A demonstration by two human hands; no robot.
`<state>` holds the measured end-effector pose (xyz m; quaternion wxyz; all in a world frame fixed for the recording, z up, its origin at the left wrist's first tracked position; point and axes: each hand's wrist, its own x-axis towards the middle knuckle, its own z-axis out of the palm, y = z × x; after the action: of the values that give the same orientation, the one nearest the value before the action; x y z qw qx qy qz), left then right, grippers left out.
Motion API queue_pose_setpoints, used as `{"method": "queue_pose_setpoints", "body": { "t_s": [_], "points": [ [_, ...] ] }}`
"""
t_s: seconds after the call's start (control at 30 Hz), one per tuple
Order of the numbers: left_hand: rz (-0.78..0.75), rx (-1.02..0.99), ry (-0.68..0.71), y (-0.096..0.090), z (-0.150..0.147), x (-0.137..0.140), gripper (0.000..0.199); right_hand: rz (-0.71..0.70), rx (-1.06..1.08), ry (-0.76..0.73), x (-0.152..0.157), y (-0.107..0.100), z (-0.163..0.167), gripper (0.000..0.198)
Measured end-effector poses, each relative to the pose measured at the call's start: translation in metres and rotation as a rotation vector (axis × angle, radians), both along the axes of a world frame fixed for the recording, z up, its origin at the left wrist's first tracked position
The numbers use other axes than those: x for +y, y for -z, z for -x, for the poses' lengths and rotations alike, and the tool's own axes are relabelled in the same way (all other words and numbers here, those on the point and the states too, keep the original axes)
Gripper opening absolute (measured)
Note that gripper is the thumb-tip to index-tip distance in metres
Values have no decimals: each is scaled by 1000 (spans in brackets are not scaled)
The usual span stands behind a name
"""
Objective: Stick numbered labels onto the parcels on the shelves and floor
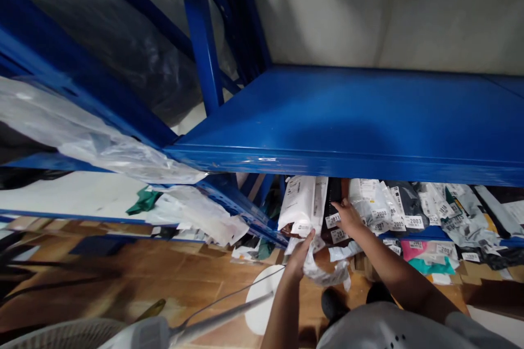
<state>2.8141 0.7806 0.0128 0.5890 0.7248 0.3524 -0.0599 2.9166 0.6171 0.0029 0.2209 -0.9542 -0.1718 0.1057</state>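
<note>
A white parcel bag (298,200) stands on the lower shelf under the blue board. My left hand (299,257) is closed at its lower front edge, the thumb upright against it and the other fingers mostly hidden. Just to the right is a black parcel bag (334,193) with a white label reading 2011. My right hand (347,218) is closed at the side of this black bag, fingertips by the label. More labelled grey-white parcel bags (365,192) stand close to the right of that hand. Crumpled clear plastic (325,272) hangs below, between both forearms.
A wide blue shelf board (347,114) juts out above the hands, joined to blue uprights (200,32) on the left. Several packages, including a pink and green one (429,255), lie lower right. A fan (135,335) and its pole stand lower left.
</note>
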Motion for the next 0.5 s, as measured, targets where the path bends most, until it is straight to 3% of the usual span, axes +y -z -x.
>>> {"method": "queue_pose_setpoints", "body": {
  "t_s": [0.13,0.2,0.33,0.5],
  "points": [
    [-275,28,143,-24,-33,54,46,-2,0,133,11,0,-4,37],
    [-394,85,187,-28,-62,72,70,35,15,203,15,2,-2,45],
    [-453,228,328,-14,-100,85,85,110,-16,366,10,13,15,71],
    [-497,245,444,8,-101,86,77,-147,9,415,10,34,23,62]
  ]
}}
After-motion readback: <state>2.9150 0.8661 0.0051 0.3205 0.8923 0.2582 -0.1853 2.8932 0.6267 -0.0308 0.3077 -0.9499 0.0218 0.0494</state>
